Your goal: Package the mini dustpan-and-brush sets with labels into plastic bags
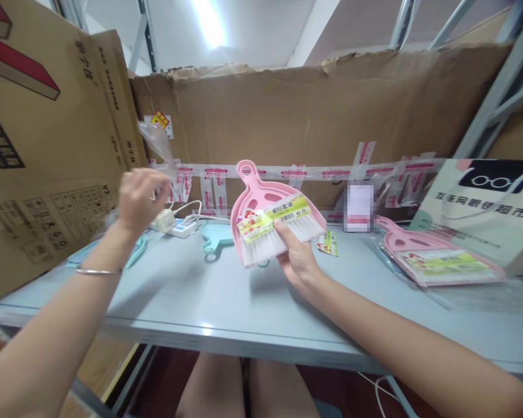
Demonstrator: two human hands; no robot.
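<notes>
Your right forearm [387, 331] and left forearm [82, 313] lay nearest, a silver bangle [99, 271] on the left one. Your right hand [300, 261] was closed on a pink dustpan-and-brush set [279, 216], thumb in front near the label, the other fingers mostly hidden. Your left hand [142, 197], blurred, was curled tight, apparently on a clear plastic bag [157, 142] that stood above it. Good handling likely meant a light thumb, so the card stayed flat and the bristles unbent, with brush and dustpan pinched together; the flimsy bag called for a grip at its edge. The set hung above the surface [226, 290] between your hands, touching the right one and well apart from the left.
</notes>
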